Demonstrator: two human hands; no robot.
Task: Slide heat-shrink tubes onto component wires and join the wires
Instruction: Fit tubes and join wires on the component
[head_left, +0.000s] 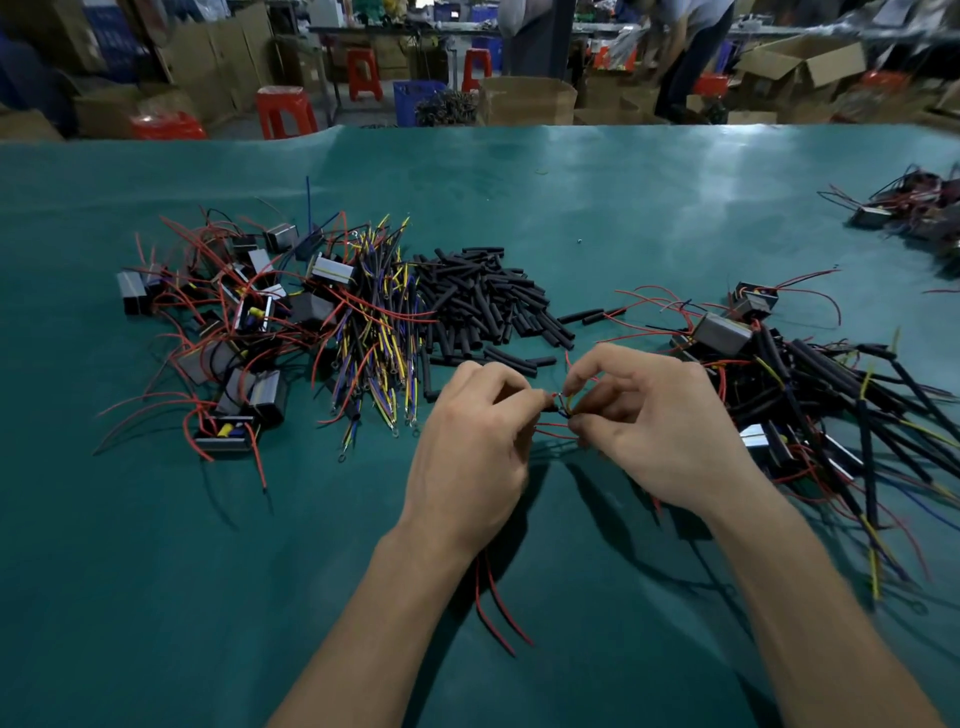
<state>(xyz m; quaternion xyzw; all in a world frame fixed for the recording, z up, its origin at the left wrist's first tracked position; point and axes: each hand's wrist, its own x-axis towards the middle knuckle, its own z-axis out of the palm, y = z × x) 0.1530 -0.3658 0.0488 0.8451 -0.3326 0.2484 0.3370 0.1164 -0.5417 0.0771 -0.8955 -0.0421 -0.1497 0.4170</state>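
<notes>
Above the green table (623, 208), my left hand (472, 441) and my right hand (644, 421) meet fingertip to fingertip. Both pinch thin wire ends (563, 405), red, yellow and blue, at the same spot. Two red wires (496, 608) hang down below my left wrist; whatever they lead to is hidden under the hand. A heap of black heat-shrink tubes (483, 301) lies just beyond my hands. Left of it is a bundle of yellow, blue and red lead wires (374, 322), and further left a pile of small grey components (234, 317) with red wires.
Components with black tubes on their wires (810, 395) are heaped at the right. Another small heap (914, 208) sits at the far right edge. Beyond the table stand red stools (285, 111), cardboard boxes (524, 98) and people at other benches.
</notes>
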